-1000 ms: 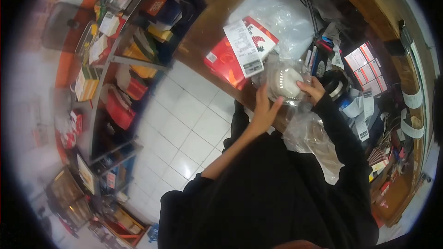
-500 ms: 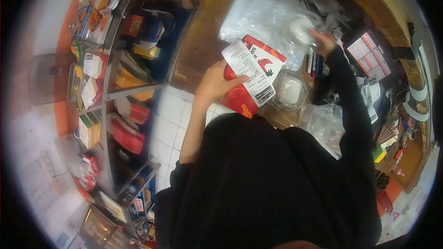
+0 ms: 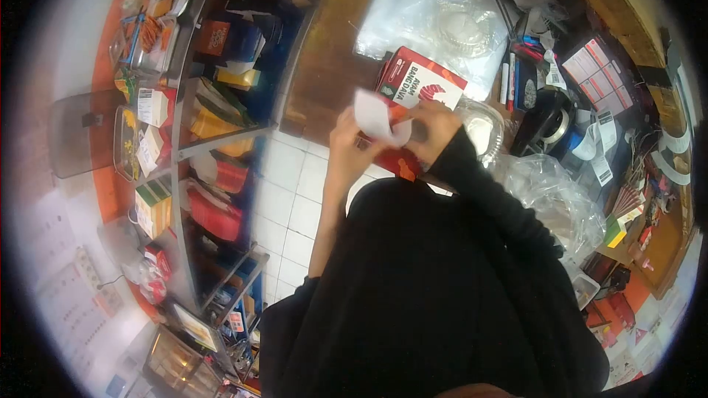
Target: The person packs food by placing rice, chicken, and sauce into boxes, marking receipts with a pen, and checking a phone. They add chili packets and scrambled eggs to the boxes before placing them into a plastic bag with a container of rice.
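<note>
A curled white paper slip [image 3: 381, 119] is between my hands, above a red box [image 3: 435, 66] with a white label. My left hand [image 3: 346, 146] is closed on the slip's left and lower edge. My right hand [image 3: 436, 130] is closed at its right edge, with the fingertips partly hidden and slightly blurred. Beneath them, the lower part of the box is largely covered by hands and paper. Beside my right wrist sits a clear plastic container [image 3: 483, 133] with something white inside.
Clear plastic bags [image 3: 391, 22] lie at the back, with a round clear container [image 3: 464, 29] on them. Markers [image 3: 509, 81], a black tape dispenser [image 3: 546, 121] and a crumpled plastic bag [image 3: 553, 191] are on the right. A metal shelf [image 3: 177, 155] stands left.
My right hand has come from the back right, near a white object, to the paper slip. The slip has been lifted off the box label and now curls between both hands.
</note>
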